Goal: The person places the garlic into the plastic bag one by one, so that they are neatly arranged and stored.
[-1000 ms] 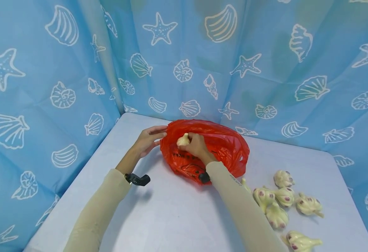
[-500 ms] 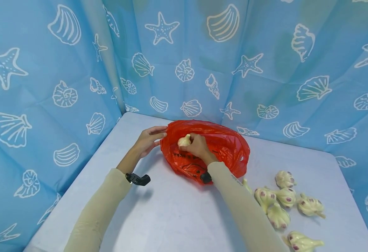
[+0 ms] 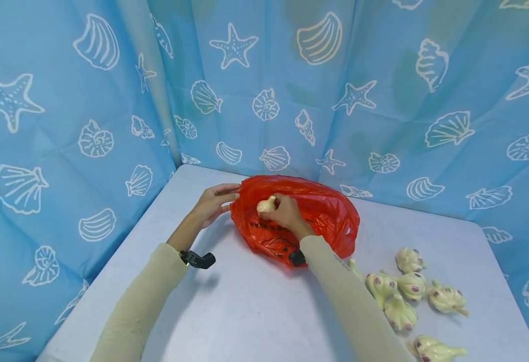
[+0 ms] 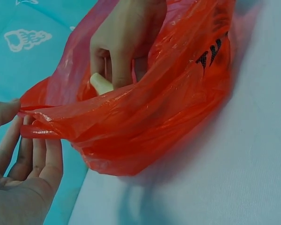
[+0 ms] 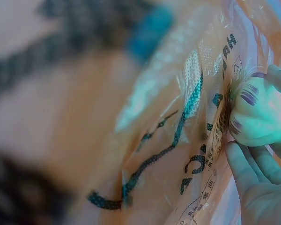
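Observation:
A red plastic bag point(image 3: 328, 216) with black print stands open-mouthed on the white table. My left hand point(image 3: 212, 205) is at its left side; in the left wrist view the thumb and fingers pinch the bag's rim. My right hand point(image 3: 287, 213) reaches into the bag's mouth and holds a garlic bulb point(image 3: 266, 204) between thumb and fingers. Purple marks show on that bulb in the right wrist view, where it sits close to the printed plastic. Whether it touches the bag is unclear. The bag's bottom is mostly hidden.
Several more garlic bulbs point(image 3: 400, 312) lie on the table point(image 3: 246, 311) to the right of the right forearm, one partly hidden behind the sleeve. A blue curtain point(image 3: 273, 75) with white shells and starfish hangs along the table's back and left edges.
Both hands keep their grips on the bag and the garlic bulb, almost unmoved. The head view has shifted slightly.

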The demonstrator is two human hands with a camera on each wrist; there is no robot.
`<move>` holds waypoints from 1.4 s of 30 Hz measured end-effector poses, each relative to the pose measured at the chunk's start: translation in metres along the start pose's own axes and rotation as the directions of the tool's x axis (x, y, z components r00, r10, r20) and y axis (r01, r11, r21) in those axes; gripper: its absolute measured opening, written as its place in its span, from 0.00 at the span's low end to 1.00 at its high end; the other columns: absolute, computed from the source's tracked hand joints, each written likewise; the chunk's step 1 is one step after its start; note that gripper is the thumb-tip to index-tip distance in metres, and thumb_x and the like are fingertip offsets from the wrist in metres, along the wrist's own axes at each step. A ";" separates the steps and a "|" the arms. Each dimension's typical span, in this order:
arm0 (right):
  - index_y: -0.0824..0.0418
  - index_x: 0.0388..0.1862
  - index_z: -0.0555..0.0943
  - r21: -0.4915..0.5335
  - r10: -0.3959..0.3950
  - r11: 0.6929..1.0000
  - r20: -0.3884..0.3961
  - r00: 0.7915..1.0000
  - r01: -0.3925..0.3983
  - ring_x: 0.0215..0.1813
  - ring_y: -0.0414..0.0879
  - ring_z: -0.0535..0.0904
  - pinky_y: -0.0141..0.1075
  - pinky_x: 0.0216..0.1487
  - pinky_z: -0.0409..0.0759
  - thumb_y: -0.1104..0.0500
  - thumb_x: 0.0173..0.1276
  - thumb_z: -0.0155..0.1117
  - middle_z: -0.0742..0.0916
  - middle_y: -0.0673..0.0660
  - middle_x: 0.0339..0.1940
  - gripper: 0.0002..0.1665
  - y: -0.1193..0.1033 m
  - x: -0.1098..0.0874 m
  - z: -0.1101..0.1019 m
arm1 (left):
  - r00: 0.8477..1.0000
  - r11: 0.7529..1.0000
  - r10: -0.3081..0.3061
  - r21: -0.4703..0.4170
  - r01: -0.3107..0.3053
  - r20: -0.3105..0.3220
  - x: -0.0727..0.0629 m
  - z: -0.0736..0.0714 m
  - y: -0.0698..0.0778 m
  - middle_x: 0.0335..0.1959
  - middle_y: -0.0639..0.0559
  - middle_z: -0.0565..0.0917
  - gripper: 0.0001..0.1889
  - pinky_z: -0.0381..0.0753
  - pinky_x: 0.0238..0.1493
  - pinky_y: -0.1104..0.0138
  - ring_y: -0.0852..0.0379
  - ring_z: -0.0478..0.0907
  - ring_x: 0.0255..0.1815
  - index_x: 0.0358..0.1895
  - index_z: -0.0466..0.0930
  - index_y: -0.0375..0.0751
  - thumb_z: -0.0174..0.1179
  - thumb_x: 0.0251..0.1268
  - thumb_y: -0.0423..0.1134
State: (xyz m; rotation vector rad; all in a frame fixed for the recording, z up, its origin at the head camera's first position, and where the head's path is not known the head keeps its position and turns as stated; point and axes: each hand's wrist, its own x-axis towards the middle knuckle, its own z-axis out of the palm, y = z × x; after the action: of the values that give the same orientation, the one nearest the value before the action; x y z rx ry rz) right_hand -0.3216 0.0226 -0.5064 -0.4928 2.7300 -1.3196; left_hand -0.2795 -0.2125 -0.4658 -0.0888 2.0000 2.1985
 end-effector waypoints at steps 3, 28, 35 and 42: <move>0.59 0.48 0.80 0.006 0.003 1.000 -0.007 1.000 -0.003 0.40 0.50 0.78 0.38 0.39 0.83 0.48 0.53 0.79 0.85 0.54 0.39 0.28 -0.001 -0.002 -0.002 | 1.000 1.000 0.003 -0.001 -0.003 -0.001 -0.001 0.001 0.000 0.60 0.51 0.79 0.24 0.75 0.60 0.55 0.51 0.75 0.60 0.61 0.78 0.47 0.68 0.61 0.40; 0.63 0.62 0.76 -0.037 -0.157 0.987 -0.014 0.988 0.156 0.59 0.55 0.77 0.47 0.56 0.79 0.50 0.56 0.77 0.83 0.61 0.57 0.37 -0.041 -0.015 -0.056 | 1.000 1.000 0.008 -0.001 -0.008 0.009 -0.003 0.001 0.003 0.61 0.52 0.78 0.25 0.76 0.59 0.56 0.52 0.74 0.61 0.62 0.77 0.47 0.69 0.61 0.41; 0.60 0.64 0.75 -0.053 -0.173 0.984 -0.018 0.985 0.172 0.59 0.56 0.77 0.48 0.57 0.78 0.49 0.57 0.76 0.82 0.60 0.58 0.38 -0.051 -0.024 -0.095 | 1.000 1.000 0.007 0.002 -0.007 -0.002 -0.003 0.000 0.003 0.61 0.51 0.77 0.26 0.73 0.62 0.52 0.51 0.74 0.62 0.62 0.77 0.47 0.69 0.60 0.42; 0.60 0.64 0.75 -0.089 -0.164 0.984 -0.080 0.983 0.156 0.56 0.55 0.80 0.48 0.55 0.80 0.52 0.56 0.77 0.82 0.59 0.56 0.38 -0.044 -0.035 -0.146 | 1.000 1.000 -0.001 0.012 0.001 -0.021 -0.004 0.000 0.004 0.62 0.52 0.77 0.27 0.75 0.60 0.55 0.51 0.73 0.62 0.63 0.76 0.47 0.69 0.60 0.42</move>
State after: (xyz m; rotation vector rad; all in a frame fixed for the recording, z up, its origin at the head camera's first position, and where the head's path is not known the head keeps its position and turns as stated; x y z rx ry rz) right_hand -0.3068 0.1181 -0.3831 -0.6913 2.8796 -1.2950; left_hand -0.2762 -0.2134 -0.4616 -0.1114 2.0233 2.1932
